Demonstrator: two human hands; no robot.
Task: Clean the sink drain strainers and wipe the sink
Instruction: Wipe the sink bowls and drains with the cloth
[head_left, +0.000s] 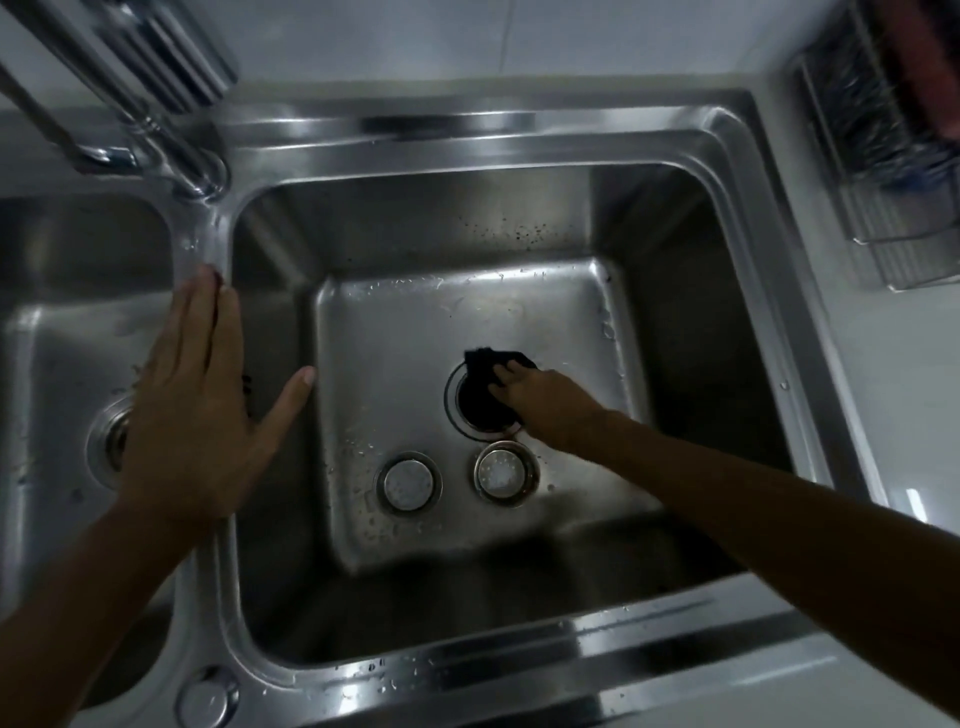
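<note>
A steel double sink (519, 150) fills the view. In the right basin, my right hand (540, 402) presses a dark cloth (485, 364) onto the open drain hole (467, 410). Two round metal strainers lie on the basin floor just in front of the drain: one (408, 482) to the left, the other (505, 473) close under my right wrist. My left hand (202, 410) rests flat, fingers spread, on the divider between the basins. The left basin's drain (106, 441) shows partly behind that hand.
A chrome faucet (156, 130) rises at the back left above the divider. A wire rack (878, 171) holding dark items stands on the counter at the far right. A round cap (205, 701) sits on the sink's front rim. Water drops dot the basin floor.
</note>
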